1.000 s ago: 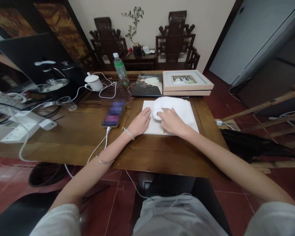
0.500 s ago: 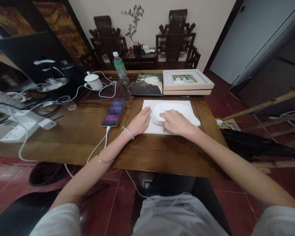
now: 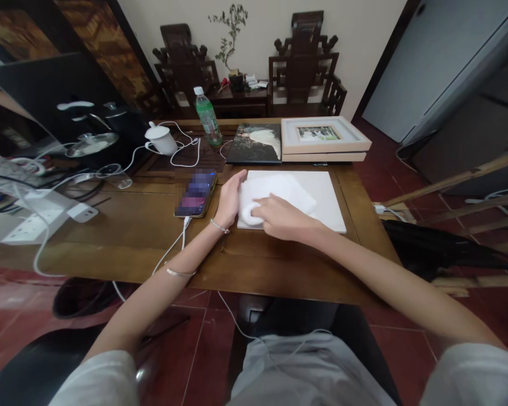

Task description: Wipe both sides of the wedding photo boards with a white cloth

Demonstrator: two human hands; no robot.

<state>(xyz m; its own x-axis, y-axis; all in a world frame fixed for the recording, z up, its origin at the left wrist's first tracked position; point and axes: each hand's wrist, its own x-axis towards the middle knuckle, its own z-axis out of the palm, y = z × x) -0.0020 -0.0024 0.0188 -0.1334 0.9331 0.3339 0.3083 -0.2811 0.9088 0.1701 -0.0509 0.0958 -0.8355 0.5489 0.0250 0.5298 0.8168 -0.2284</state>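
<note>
A flat white board lies on the wooden table in front of me. On its left part rests a soft white cloth, bunched at its near-left end and spread out toward the right. My right hand presses on the bunched end, with its fingers gripping the cloth. My left hand stands on its edge along the board's left side, its fingers stretched out and together. It holds nothing, and the cloth lies right beside its palm.
Left of my left hand lies a phone on a charging cable. Behind the board are a dark picture panel and stacked frames. A green bottle, a lidded white cup and a power strip stand farther left.
My right hand has slid left across the board with the cloth, baring the board's right part. My left hand has shifted slightly left and turned from lying flat onto its edge.
</note>
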